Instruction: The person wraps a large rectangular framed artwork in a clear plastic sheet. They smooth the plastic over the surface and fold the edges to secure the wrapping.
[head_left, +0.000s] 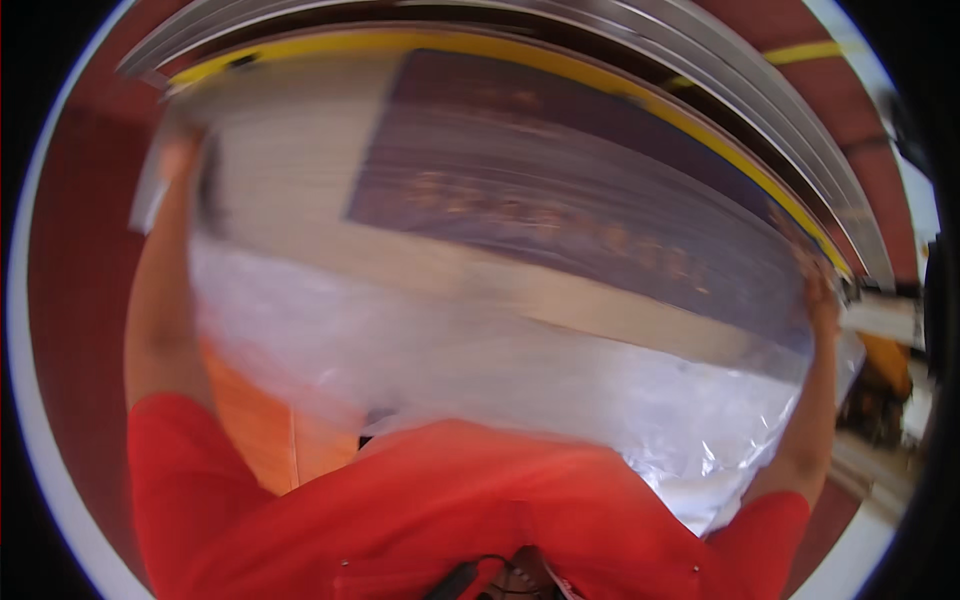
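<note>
A large, wide tan carton [280,160] stretches across most of the view in front of me, blurred by motion. A dark purple printed panel [600,190] covers much of its face, and loose clear plastic wrap [660,420] hangs along its near side. At the far left end, my left hand [180,155] grips the carton's edge; its fingers are smeared. My right hand [820,290] holds the right end, with fingers bent over the corner. Both arms are spread wide around the load.
Beyond the carton runs a yellow strip [400,42], with curved grey metal rails [780,110] behind it. The floor [80,250] is dark red. An orange surface [265,415] shows below the wrap at left. Blurred equipment [885,390] stands at the right.
</note>
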